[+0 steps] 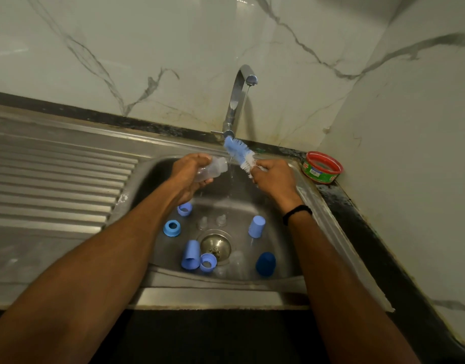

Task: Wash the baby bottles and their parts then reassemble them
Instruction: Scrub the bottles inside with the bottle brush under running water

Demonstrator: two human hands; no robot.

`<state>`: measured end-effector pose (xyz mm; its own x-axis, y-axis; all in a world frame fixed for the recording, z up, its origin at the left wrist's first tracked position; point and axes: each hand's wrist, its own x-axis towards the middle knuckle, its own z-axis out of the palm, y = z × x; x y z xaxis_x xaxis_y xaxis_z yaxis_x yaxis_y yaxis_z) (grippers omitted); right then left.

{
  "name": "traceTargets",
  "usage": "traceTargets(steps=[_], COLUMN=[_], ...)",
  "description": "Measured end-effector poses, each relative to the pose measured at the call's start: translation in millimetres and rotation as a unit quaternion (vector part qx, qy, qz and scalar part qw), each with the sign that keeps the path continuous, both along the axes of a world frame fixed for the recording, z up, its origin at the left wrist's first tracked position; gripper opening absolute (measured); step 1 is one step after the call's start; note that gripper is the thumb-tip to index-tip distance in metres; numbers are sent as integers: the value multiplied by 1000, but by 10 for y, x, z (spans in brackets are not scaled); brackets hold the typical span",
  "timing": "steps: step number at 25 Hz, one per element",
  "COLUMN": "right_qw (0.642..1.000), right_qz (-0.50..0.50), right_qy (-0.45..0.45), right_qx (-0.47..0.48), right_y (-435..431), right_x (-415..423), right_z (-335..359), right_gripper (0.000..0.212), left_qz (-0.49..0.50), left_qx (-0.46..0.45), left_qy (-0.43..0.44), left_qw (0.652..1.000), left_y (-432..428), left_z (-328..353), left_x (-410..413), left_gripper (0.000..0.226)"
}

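Red-and-green tub (322,168) in counter (342,200) corner, veined marble wall (121,48), ribbed drainboard (55,179)

Two bare forearms, no sleeves, black band on right wrist (297,212), hands wet.

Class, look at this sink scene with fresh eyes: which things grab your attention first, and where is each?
Two hands meet over the back of the sink: the left hand grips a clear baby bottle and the right hand holds a blue-and-white bottle brush just below the running tap. Beneath them, blue caps and rings lie scattered round the drain. A red-rimmed tub sits on the counter at the right.
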<state>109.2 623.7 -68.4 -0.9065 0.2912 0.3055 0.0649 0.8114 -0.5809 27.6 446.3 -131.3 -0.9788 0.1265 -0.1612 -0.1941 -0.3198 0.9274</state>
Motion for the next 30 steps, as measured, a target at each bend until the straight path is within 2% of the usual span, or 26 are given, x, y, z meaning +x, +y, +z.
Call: traceTargets(steps=[3, 5, 9, 11, 16, 20, 23, 25, 28, 30], right_qw=[998, 994, 994, 993, 994, 996, 996, 996, 996, 996], right_qz=[21, 15, -1, 12, -4, -17, -6, -8, -1, 1], right_qy=[-15, -30, -28, -26, -14, -36, -52, -55, -62, -65], right_qx=[62, 102, 107, 111, 110, 74, 68, 70, 67, 68], right_y=[-91, -176, -328, -364, -382, -380, -385, -398, -382, -371], right_x=[47, 38, 18, 20, -17, -42, -56, -56, -50, -36], right_z=[23, -22, -112, -109, -129, -181, -199, -177, -170, -153], right_gripper=[20, 22, 24, 25, 25, 26, 28, 28, 30, 33], left_qz=[-38, -51, -55, -27, -56, -67, -26, -39, -13, -30], left_qx=[-1, -8, -22, -32, -24, -74, -77, -78, -101, -83], left_qy=[-4, -5, 34, 29, 35, 48, 18, 25, 15, 22], left_qw=[999, 999, 998, 999, 998, 994, 997, 996, 995, 996], left_y=[19, 32, 103, 65, -9, 46, 22, 29, 46, 46], left_z=[-48, -65, 17, 30, 101, 79, 62, 72, 82, 102], left_x=[-41, -69, 9, -14, 32, 55, -19, -10, -23, 8], left_gripper=[37, 42, 27, 27, 23, 31, 24, 26, 15, 16])
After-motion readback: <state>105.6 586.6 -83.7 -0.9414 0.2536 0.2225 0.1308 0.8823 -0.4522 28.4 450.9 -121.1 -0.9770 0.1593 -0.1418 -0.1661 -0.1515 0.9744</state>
